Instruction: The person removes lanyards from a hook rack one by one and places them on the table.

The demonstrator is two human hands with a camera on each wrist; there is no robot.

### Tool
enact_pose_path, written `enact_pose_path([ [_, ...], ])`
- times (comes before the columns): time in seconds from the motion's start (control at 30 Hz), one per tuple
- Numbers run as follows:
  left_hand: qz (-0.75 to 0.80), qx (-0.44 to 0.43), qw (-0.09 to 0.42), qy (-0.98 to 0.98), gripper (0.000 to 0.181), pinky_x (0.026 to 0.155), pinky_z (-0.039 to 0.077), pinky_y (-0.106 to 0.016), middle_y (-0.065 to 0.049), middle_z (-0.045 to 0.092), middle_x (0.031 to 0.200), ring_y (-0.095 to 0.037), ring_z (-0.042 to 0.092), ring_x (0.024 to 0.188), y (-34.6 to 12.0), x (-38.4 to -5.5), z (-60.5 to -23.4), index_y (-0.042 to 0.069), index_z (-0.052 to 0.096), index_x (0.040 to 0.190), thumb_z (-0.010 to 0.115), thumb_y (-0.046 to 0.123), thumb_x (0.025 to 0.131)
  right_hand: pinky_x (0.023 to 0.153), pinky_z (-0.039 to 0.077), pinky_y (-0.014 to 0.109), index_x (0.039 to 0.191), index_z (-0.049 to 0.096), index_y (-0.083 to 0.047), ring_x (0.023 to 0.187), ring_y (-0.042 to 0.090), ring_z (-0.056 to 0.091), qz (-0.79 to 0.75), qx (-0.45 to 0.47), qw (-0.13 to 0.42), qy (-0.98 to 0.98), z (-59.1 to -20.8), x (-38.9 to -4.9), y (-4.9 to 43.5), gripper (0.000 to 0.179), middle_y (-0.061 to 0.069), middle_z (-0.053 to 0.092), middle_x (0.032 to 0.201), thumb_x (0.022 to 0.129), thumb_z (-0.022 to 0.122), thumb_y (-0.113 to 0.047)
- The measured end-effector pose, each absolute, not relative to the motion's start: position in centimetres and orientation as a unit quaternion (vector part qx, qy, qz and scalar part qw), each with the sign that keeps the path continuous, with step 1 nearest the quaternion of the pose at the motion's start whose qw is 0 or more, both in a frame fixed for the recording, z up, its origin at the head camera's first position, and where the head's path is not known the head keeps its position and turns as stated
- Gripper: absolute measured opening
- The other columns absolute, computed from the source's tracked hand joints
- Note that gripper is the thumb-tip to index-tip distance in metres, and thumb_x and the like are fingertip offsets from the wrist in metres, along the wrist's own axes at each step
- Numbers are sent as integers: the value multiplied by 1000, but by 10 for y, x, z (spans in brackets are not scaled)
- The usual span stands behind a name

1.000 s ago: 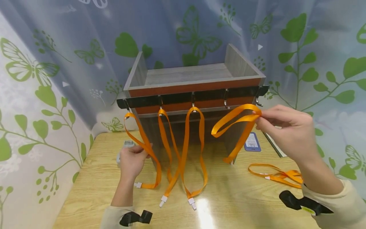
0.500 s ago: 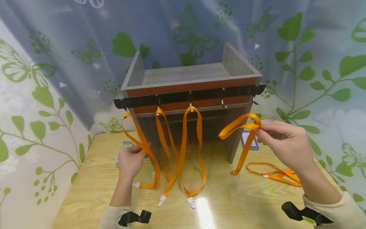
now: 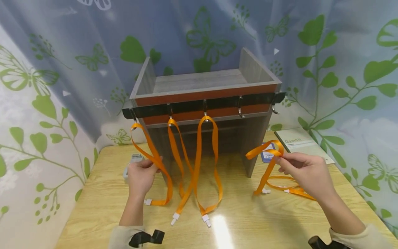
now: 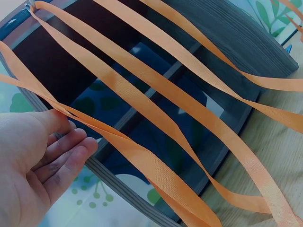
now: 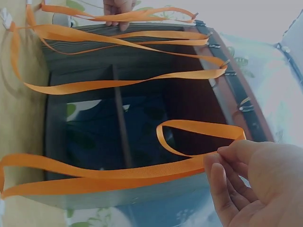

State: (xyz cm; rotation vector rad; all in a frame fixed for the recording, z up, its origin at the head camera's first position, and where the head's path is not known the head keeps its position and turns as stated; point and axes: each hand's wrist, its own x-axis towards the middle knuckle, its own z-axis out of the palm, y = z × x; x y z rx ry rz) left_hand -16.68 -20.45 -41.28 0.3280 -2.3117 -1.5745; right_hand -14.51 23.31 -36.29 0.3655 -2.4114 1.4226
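Note:
My left hand (image 3: 141, 174) pinches the strap of an orange lanyard (image 3: 169, 186) that hangs from the leftmost hook; in the left wrist view the thumb of that hand (image 4: 42, 156) meets the strap. Two more lanyards, one on the second hook and one on the third hook (image 3: 205, 107), dangle with white clips at the table. On the right, my right hand (image 3: 306, 169) pinches another orange lanyard (image 3: 269, 173) between thumb and fingertips, its small top loop sticking out leftward. In the right wrist view this lanyard (image 5: 109, 175) trails down to the tabletop. The fourth hook (image 3: 240, 109) and fifth hook (image 3: 275, 110) are bare.
A grey wooden shelf unit (image 3: 199, 81) carries the black hook rail (image 3: 186, 108) across its front. Right of it lie a blue card (image 3: 268, 157), a notebook (image 3: 301, 141) and a loose orange lanyard (image 3: 300, 192). A grey device (image 3: 135, 158) sits behind the left hand.
My right hand has come down from near the hooks, lowering its lanyard toward the table. The notebook now shows more fully. My left hand has stayed about where it was.

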Motion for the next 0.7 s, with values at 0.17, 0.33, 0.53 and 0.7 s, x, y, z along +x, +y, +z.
enact_pose_path([
  [0.17,-556,111,165,-807,23,49,45,-24,-9,76,72,-19,72,63,-206,-166,-414,-1,80,92,78,21,88,62,57,20,103,76,4,65,6,72,503,101,139,-847,-379,-143,235,20,-22,74,78,90,75,-10],
  [0.33,-556,107,167,-807,23,52,48,-24,-9,76,72,-20,72,64,-205,-166,-416,0,80,91,78,22,89,62,57,20,101,77,2,66,6,72,505,78,119,-852,-396,-143,239,20,-20,75,77,91,75,-15],
  [0.53,-556,106,165,-808,24,50,45,-24,-8,76,70,-19,72,63,-205,-166,-417,0,80,91,78,23,88,56,55,23,97,77,-1,67,4,71,489,53,100,-865,-418,-142,242,21,-15,74,73,91,74,-21],
  [0.7,-557,103,170,-806,25,53,49,-25,-9,76,72,-19,72,63,-206,-167,-417,-1,80,91,78,25,88,60,57,22,94,78,0,69,4,73,489,69,94,-865,-436,-143,239,18,-2,78,81,91,75,-18],
])
